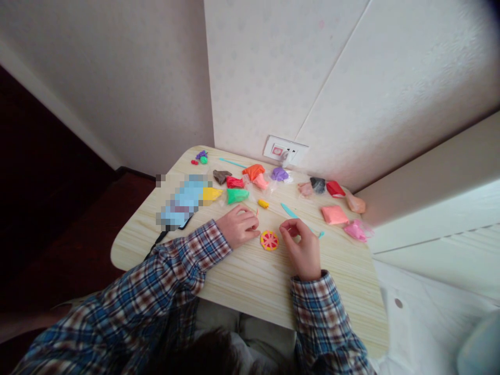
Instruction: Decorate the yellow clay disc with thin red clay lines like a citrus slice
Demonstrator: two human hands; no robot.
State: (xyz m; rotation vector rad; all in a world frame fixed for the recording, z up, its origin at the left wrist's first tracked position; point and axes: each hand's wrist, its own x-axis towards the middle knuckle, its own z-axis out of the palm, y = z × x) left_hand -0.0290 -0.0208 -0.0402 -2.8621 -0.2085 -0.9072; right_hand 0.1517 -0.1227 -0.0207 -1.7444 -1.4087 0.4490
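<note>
Between my hands a small round clay disc [269,240] lies flat, with a yellow rim and red wedges parted by pink lines. My left hand [239,227] rests on the table just left of it, fingers loosely bent and apart, holding nothing I can see. Beyond those fingertips is a thin pinkish-orange clay strip [257,212]. To the right of the disc, my right hand [302,247] is raised with thumb and fingers pinched together; anything between them is too small to make out. Behind it lies a light-blue modelling tool [288,210], partly hidden by the hand. A yellow clay roll [263,203] sits beyond the disc.
Several clay packets, including green [237,196], purple [279,174] and salmon [334,214], lie along the table's [242,281] far side. A phone-like device [183,203], partly pixelated, is at left. Small clay fruit shapes [201,155] sit at the far-left corner. A wall socket [285,150] is behind.
</note>
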